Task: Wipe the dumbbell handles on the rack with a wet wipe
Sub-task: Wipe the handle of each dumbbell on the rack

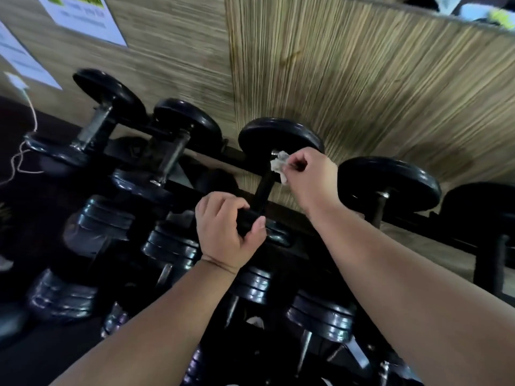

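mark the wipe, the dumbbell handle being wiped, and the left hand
wipe [278,164]: head view, crumpled white middle beside the fingers.
dumbbell handle [263,190]: head view, bare dark shaft below the wipe.
left hand [223,235]: head view, back of the hand.
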Tool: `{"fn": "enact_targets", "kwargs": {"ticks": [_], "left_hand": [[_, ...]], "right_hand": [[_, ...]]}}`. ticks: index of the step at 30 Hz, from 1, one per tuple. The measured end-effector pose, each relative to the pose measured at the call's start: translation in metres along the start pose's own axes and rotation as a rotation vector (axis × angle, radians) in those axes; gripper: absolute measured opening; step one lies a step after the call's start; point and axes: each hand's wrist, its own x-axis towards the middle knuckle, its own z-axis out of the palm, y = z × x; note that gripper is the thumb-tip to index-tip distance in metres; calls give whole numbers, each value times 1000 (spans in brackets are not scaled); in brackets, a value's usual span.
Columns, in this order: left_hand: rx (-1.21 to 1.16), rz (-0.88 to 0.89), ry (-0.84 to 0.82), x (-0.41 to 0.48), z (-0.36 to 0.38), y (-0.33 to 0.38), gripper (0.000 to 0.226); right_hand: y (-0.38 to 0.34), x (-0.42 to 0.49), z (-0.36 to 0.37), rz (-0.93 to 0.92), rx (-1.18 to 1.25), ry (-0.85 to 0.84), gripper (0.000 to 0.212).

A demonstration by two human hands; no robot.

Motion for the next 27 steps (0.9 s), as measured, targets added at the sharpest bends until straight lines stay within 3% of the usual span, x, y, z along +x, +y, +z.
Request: {"fn": "enact_targets", "kwargs": {"ticks": [4,9,12,16,20,22,25,27], "left_hand": [[-8,11,27,0,4,-3,64],[-29,15,87,-1,8,-3,65],[-44,17,111,-1,11,-3,63],[-53,35,132,-3,12,-4,55],[-67,40,136,-4,13,-6,48],[-62,42,131,-5,13,-8,47],[-62,44,122,-5,13,-8,46],[-68,37,122,-4,13,-7,46]], "right_hand": [[5,10,18,57,32,-30,3],[11,27,17,-63,-53,-136,7],[19,23,15,-328,-169,-247,7],[30,2,10,-718,-223,-632,13],[26,25,19,-693,-184,-360,10],[26,15,24,-712,-156,-410,11],[30,1,16,-816,-114,-641,16],[28,14,16,-812,-97,-567,10]]}}
